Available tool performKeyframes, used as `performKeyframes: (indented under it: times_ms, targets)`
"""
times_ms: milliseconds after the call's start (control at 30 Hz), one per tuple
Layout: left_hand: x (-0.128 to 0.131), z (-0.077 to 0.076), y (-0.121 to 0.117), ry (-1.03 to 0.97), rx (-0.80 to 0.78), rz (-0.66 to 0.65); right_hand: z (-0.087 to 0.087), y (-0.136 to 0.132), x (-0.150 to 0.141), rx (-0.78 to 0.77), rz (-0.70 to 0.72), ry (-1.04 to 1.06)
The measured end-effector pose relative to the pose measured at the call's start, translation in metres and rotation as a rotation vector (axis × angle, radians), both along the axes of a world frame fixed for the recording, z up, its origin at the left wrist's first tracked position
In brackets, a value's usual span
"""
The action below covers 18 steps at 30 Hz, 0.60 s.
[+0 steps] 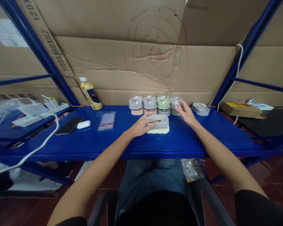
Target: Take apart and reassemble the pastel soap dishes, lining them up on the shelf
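While both hands are at the shelf (202, 138), what step is recorded as in hand?

Two items are judged to be under handling. The left hand (140, 126) is placed against the end of a grey lid (158, 121), which is seated on a cream base (157, 130). The right hand (186, 114) is raised to the end canister (173, 103) of a row of canisters (135, 102).

How are the hands found, and where do the items lie relative to them?

The hands are held apart, each on its own item. Contact is shown by the left fingers at the lid's near end, with the lid lying just right of that hand. The canister is touched by the right fingertips and lies just left of that hand. Whether either hand is clamped cannot be told.

What is the next move judged to call for?

A fuller hold is called for before the lid is shifted, as contact is shown at one end only. Care is required at the canister, since it stands close to its neighbour. A loose lid (201, 109) is noted further right.
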<state>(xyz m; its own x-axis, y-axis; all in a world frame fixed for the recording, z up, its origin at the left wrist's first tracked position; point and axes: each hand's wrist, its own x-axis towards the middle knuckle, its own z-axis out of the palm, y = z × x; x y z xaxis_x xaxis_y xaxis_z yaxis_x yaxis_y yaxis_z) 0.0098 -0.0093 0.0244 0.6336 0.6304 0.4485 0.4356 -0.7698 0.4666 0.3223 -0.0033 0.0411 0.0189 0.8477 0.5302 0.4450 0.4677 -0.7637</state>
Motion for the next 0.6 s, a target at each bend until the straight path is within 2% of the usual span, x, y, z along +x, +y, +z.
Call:
performKeyframes:
  times_ms: [200,267,333,400,500,600]
  targets:
    - [-0.018,0.004,0.023,-0.308,0.095,0.415,0.002,0.004,0.006,0.022,-0.069,0.009]
    - [-0.022,0.006,0.024,-0.35,0.135,0.484,0.002,0.006,0.009,0.029,-0.086,0.002]
    - [-0.022,0.007,0.019,-0.301,0.145,0.44,0.003,0.006,0.01,0.038,-0.09,-0.008]
    - [-0.018,0.009,0.01,-0.17,0.129,0.286,0.005,0.004,0.009,0.049,-0.05,-0.019]
    - [-0.008,0.01,-0.005,0.019,0.089,0.056,0.009,-0.006,0.005,0.052,0.112,-0.068]
    - [-0.001,0.007,-0.011,0.078,0.048,-0.013,0.014,-0.017,-0.003,0.047,0.302,-0.189]
